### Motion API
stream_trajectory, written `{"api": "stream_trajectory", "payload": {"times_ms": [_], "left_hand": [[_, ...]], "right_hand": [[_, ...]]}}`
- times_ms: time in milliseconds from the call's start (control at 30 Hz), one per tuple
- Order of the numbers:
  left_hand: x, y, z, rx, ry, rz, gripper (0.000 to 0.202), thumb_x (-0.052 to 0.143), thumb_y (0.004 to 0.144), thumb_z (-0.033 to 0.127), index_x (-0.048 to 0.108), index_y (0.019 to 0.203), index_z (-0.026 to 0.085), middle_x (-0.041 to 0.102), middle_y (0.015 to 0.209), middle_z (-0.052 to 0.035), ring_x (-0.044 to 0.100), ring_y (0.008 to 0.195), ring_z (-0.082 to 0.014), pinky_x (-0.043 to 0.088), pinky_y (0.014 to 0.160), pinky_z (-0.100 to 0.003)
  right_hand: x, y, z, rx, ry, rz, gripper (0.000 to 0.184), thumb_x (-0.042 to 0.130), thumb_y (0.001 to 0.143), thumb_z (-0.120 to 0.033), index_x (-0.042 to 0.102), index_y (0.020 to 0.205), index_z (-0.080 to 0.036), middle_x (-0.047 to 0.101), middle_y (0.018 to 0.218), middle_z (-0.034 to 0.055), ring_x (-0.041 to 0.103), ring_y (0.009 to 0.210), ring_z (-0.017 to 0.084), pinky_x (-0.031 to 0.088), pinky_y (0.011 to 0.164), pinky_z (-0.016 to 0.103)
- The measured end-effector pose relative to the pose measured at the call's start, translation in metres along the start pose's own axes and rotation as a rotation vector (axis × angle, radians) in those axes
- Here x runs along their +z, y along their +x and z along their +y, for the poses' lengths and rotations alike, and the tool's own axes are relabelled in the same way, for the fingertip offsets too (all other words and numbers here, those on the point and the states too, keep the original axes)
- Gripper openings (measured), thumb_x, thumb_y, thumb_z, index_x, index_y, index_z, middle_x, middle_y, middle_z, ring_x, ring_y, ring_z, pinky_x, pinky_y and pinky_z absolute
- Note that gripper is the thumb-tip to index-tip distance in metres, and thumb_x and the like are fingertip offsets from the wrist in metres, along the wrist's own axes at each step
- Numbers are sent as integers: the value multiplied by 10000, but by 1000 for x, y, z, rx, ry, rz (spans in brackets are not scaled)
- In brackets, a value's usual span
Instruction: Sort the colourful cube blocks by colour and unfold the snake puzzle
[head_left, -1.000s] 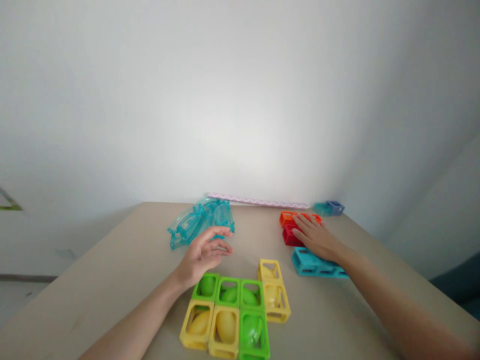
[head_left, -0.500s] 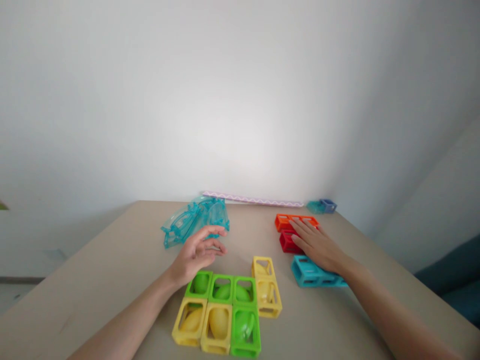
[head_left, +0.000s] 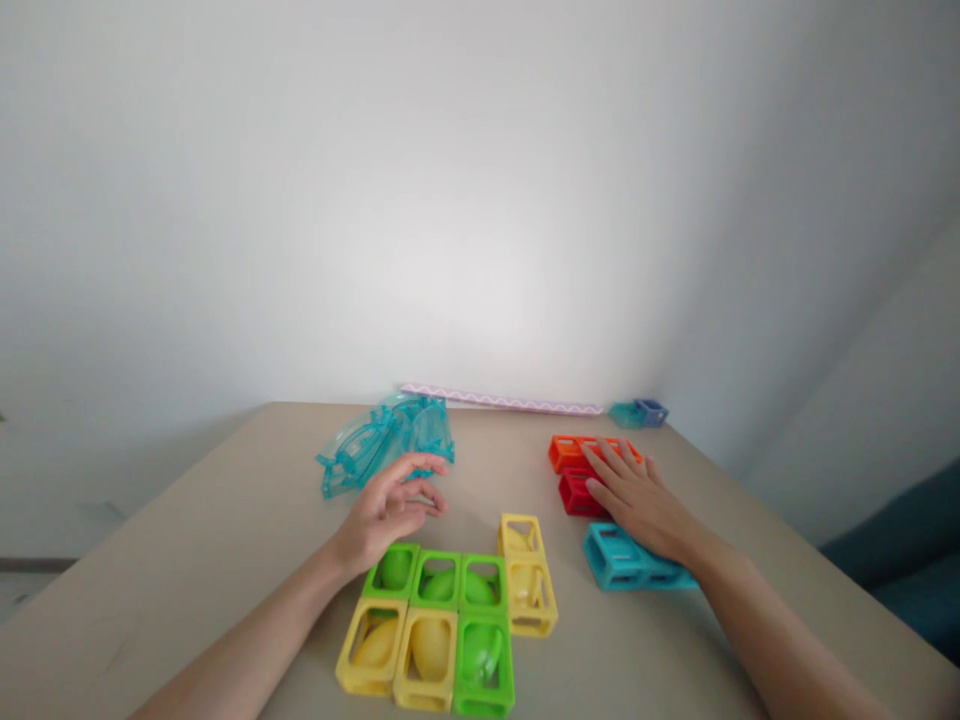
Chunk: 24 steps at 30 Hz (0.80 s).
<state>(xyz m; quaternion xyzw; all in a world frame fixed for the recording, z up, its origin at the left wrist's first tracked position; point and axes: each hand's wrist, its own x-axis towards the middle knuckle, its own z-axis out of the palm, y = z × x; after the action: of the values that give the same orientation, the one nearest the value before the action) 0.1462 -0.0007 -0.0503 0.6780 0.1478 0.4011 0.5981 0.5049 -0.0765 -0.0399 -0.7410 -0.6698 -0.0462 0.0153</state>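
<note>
My right hand (head_left: 645,505) lies flat, fingers spread, over a row of orange cube frames (head_left: 565,453) and a row of red cube frames (head_left: 576,493). Its palm and wrist sit over a row of blue cube frames (head_left: 615,557) and hide part of it. My left hand (head_left: 391,512) hovers with loosely curled fingers and nothing between them. Just in front of it stand green cube frames (head_left: 460,568) holding rounded green shapes, joined to yellow cube frames (head_left: 401,652) with rounded yellow shapes inside. A separate yellow pair (head_left: 529,580) touches the green ones on their right.
Clear turquoise plastic pieces (head_left: 390,440) lie in a pile behind my left hand. A long, thin lilac strip with a wavy pattern (head_left: 502,400) rests along the wall. At the back right corner are a small dark blue cube (head_left: 651,412) and a turquoise piece (head_left: 624,415).
The orange, red and blue rows have slid slightly towards me under my right hand. My left hand and the green and yellow frames stay nearly the same; the view shifts slightly.
</note>
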Motion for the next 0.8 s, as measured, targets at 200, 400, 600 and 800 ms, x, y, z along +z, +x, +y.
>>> {"api": "stream_trajectory", "payload": {"times_ms": [200,400,600,800], "left_hand": [[0,0,0,3,-5,-7,412,598,800,166,518,1201,215,442,1339,-139,614,912,-209,503,836,-413],[0,0,1,-1,-10,-11,424,599,793,156,513,1204,215,436,1346,-140,612,911,-207,504,828,-412],[0,0,1,-10,-3,-10,431,589,794,135,511,1209,220,438,1342,-134,608,906,-200,504,819,-403],[1,-1,2,-17,5,-3,423,585,792,129,516,1200,219,421,1354,-132,604,862,-183,508,776,-383]], "right_hand": [[5,3,9,20,-4,-19,618,173,952,-500,213,1506,-228,172,1571,48,49,1442,306,82,1132,593],[5,1,11,26,-18,-15,618,157,960,-491,190,1511,-212,128,1577,70,16,1439,306,72,1133,588],[4,0,8,30,0,87,597,143,972,-476,222,1504,-217,77,1580,81,0,1434,330,89,1110,633],[2,1,5,52,-30,156,577,164,980,-445,274,1490,-199,117,1575,111,3,1434,341,104,1096,655]]}}
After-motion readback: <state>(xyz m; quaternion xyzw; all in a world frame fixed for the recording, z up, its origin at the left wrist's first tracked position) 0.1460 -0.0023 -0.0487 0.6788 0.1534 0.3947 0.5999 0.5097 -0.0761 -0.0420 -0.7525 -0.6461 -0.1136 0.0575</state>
